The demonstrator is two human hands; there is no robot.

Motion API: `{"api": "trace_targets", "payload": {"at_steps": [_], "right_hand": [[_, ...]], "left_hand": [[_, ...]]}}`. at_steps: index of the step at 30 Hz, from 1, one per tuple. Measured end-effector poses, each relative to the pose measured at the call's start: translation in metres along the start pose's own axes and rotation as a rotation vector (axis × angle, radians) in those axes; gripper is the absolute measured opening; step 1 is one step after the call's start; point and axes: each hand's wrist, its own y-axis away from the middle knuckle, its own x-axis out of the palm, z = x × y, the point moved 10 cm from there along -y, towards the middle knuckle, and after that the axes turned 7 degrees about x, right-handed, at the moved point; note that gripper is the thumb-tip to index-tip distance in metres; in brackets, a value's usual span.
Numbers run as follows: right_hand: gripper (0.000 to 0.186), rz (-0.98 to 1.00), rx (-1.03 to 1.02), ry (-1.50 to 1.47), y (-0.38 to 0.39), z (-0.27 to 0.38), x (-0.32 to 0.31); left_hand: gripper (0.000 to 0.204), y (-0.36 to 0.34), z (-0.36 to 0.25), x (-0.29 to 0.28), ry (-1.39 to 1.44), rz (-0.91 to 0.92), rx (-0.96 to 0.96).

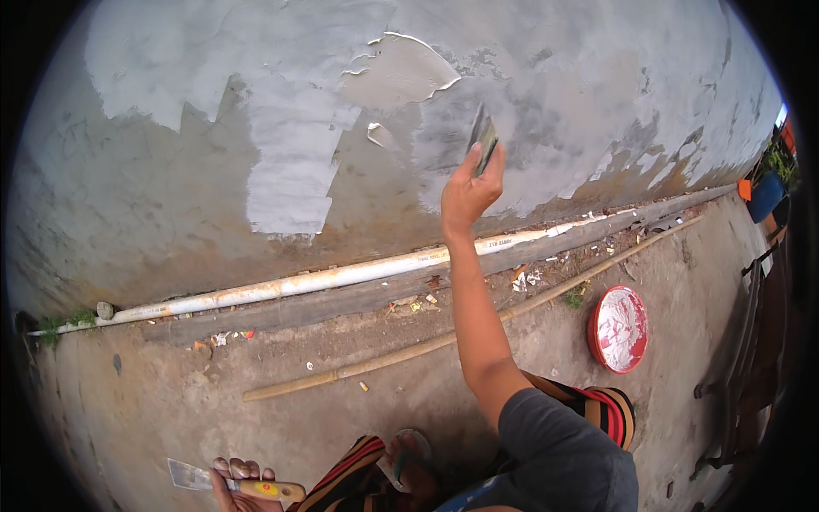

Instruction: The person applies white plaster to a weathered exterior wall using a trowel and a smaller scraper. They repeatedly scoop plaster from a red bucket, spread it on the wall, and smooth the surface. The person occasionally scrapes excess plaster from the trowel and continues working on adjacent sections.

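My right hand (pixel 472 189) is raised to the grey wall (pixel 188 171), closed around a flat putty blade (pixel 483 135) seen nearly edge-on; I cannot tell whether its edge touches the surface. Just left of the blade, a thick patch of wet pale putty (pixel 399 72) with raised ridges lies on the wall, a smaller dab (pixel 380 135) below it. Low at the left, my left hand (pixel 243 488) grips a putty knife (pixel 271 490) by its wooden handle, metal blade pointing left and away from the wall.
A red basin (pixel 619 329) smeared with white putty stands on the ground at the right. A white pipe (pixel 341 276) runs along the wall's foot. In front lies a long pole (pixel 409 351). Dark furniture (pixel 742 367) is at the far right, near a blue container (pixel 765 197).
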Motion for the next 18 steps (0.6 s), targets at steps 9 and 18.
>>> {"api": "trace_targets", "payload": {"at_steps": [9,18], "right_hand": [[0.054,-0.075,-0.224,0.063,-0.043,0.069,0.044],[0.061,0.314,-0.438,0.134,0.084,0.094,0.098]], "left_hand": [[0.021,-0.01,0.002,-0.002,0.025,0.026,-0.006],[0.021,-0.011,-0.005,-0.008,-0.039,-0.034,0.031]]}}
